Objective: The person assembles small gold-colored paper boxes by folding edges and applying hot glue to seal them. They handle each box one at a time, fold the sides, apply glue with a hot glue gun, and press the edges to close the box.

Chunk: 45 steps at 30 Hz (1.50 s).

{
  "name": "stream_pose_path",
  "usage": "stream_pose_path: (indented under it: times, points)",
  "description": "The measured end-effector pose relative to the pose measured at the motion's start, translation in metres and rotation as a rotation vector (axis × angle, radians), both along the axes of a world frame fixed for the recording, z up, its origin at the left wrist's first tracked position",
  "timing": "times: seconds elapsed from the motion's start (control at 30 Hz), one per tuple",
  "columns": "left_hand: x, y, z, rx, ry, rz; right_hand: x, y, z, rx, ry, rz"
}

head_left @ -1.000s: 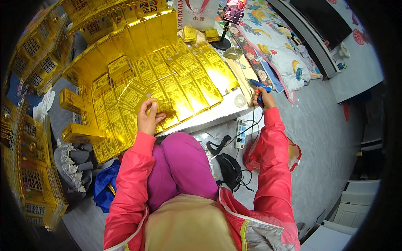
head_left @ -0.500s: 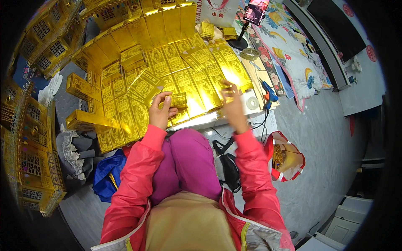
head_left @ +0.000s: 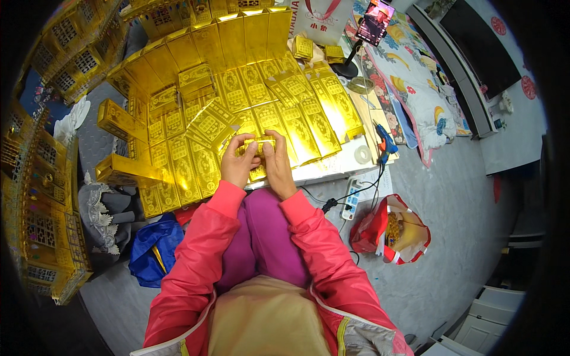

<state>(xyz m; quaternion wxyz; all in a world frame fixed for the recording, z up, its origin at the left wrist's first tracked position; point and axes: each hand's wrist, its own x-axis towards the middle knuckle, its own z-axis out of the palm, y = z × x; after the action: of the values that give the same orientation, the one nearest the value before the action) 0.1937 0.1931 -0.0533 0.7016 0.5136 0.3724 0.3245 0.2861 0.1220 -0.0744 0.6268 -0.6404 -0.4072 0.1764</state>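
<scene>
Both my hands meet over the near edge of a table covered in shiny gold embossed panels. Between them is a small gold foil packet, box-like and partly covered by my fingers. My left hand grips its left end. Pressed against its right part are the thumb and fingers of my right hand. Several loose gold sheets lie fanned out just beyond my left hand. A row of upright gold panels stands along the table's far edge.
Gold box pieces stick out on the left. A roll of tape and a blue glue gun lie right of the panels. Beyond is a phone on a stand. On the floor are a power strip, a red bag and a blue bag.
My right hand has moved left from above the table's right side and joined my left hand at the small gold packet. The whole view has shifted slightly.
</scene>
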Motion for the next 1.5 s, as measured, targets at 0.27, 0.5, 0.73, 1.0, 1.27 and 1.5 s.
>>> stream_pose_path:
  times: [0.27,0.5,0.73,1.0,1.27,1.5]
  points:
    - [0.003,-0.006,0.005,-0.006,-0.02,0.046,-0.014,0.011,0.004,0.029,0.264,-0.134]
    - [0.003,-0.008,0.012,-0.01,0.0,0.05,-0.015,0.017,0.002,0.091,0.434,-0.157]
    - [0.006,-0.006,0.012,-0.001,0.032,0.087,-0.011,0.021,0.001,0.004,0.414,-0.149]
    - [0.006,0.003,0.002,0.239,0.172,0.074,-0.009,-0.004,-0.005,0.156,0.404,0.031]
    - [0.007,0.012,-0.015,0.723,0.247,0.063,-0.01,-0.005,-0.001,0.122,0.58,0.045]
    - [0.018,0.002,-0.024,0.511,0.06,0.039,-0.015,0.0,-0.002,0.169,0.505,-0.022]
